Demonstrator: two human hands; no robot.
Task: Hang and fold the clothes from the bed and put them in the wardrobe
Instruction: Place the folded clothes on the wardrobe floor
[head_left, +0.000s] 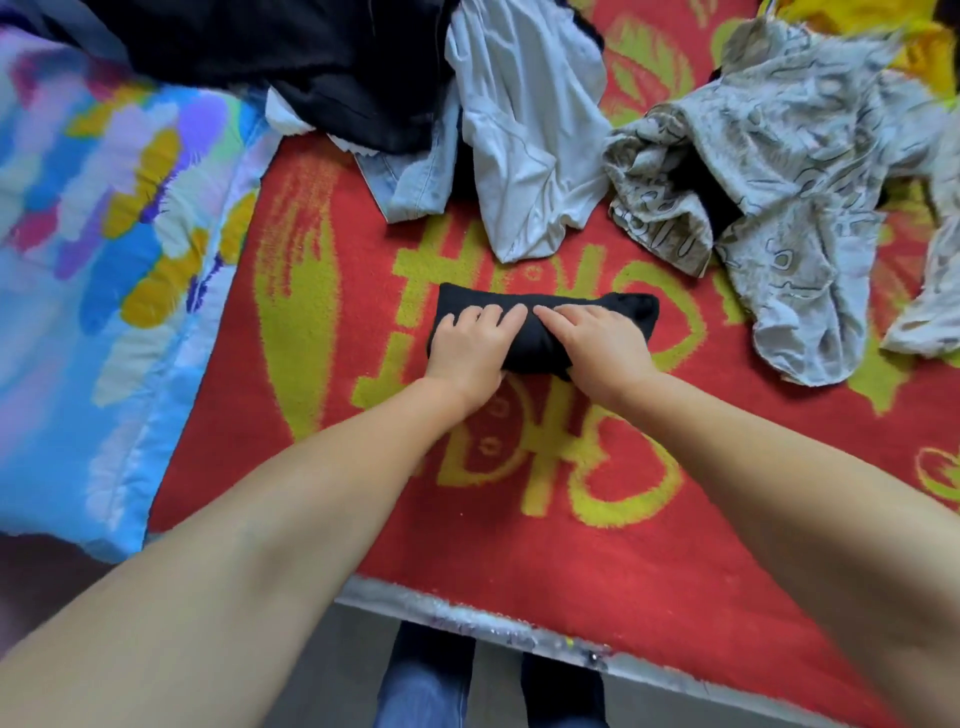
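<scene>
Parts of the folded black garment (545, 327) are covered by the two hands laid on it, so its middle and near edge are hidden; only its far edge and both ends are shown. It lies on the red blanket (545, 519), a little nearer the viewer than the heap of clothes. The left hand (470, 345) is pressed flat on the garment's left half with fingers straight and spread, and the right hand (597, 343) is pressed on its right half, fingers extended, the fingertips of both hands nearly meeting; nothing is gripped by either.

Beyond the garment, four loose pieces can be counted, though the heap is cut off by the top edge: a black cloth (291, 57), a pale denim piece (410, 182) mostly buried under it, a white garment (524, 135), and a beige patterned garment (789, 156) to the right. A yellow fabric (883, 26) at the top right corner is blurred and hard to make out. Left of the garment, a blue multicoloured quilt (104, 260) is seen, smeared by motion. Two jeans-clad legs (426, 686) are visible below the blanket's edge.
</scene>
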